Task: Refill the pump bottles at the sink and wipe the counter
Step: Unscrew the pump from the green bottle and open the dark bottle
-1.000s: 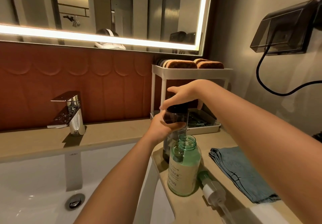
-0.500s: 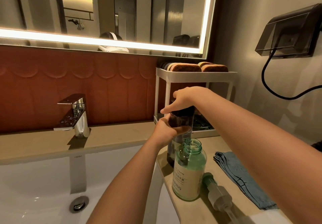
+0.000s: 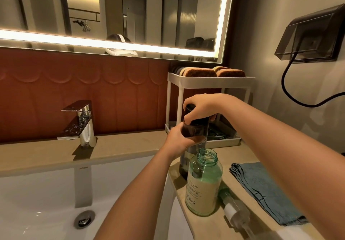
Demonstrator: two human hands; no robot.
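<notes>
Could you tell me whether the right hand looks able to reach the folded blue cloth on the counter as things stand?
Probably yes, once freed: the folded blue cloth lies bare on the beige counter, just under the right forearm. But the right hand currently grips the dark bottle's top, which the left hand steadies.

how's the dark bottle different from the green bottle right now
The dark bottle is capped and held by both hands; the green bottle stands open and untouched. The dark one is nearly opaque and stands farther back; the green one is see-through. Both sit upright on the counter.
</notes>
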